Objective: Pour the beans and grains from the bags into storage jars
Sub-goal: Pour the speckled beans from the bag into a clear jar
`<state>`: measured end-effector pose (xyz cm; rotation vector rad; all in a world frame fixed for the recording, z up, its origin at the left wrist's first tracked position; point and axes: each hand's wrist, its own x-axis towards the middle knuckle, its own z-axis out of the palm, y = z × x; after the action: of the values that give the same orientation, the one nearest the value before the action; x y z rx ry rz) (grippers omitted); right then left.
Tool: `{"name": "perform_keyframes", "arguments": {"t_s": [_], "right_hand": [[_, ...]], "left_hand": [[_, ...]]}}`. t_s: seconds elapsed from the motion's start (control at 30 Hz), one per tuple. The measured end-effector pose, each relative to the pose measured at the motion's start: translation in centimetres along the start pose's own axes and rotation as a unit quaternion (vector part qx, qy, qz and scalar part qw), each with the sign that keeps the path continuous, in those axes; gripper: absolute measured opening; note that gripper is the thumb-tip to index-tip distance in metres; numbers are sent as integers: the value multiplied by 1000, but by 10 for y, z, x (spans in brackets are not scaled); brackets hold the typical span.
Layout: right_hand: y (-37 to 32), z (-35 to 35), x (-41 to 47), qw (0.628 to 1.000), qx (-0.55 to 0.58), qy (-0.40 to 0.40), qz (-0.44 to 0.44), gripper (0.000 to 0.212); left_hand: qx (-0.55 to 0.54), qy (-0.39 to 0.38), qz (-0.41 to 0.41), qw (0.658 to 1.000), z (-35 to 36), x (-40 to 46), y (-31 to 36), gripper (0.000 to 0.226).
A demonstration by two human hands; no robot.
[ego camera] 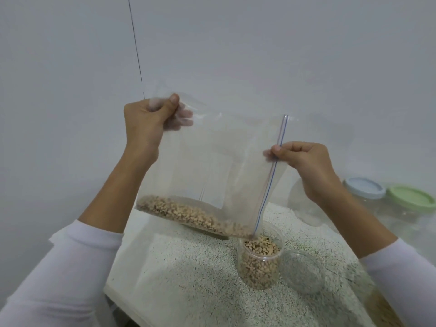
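Head view: my left hand (145, 121) grips the bottom corner of the clear zip bag (219, 161), raised high, while my right hand (304, 161) pinches its zip strip lower down. Beans (188, 214) slide toward the bag's mouth, which hangs over the open jar (259, 260), partly filled, standing mid-worktop (188, 279) below my right hand.
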<state>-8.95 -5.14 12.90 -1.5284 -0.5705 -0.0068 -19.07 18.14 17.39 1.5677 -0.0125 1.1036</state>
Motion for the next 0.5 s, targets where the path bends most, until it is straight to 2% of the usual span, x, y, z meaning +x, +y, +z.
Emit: {"name": "perform_keyframes", "arguments": {"t_s": [0.13,0.5], "right_hand": [[1,1,0,1000,-10,-27,13,12],[0,2,1,1000,10,12,-13,11]], "left_hand": [[14,-18,0,1000,-1,-1,0,20],[1,2,-2,1000,-1,-1,2,21]]}}
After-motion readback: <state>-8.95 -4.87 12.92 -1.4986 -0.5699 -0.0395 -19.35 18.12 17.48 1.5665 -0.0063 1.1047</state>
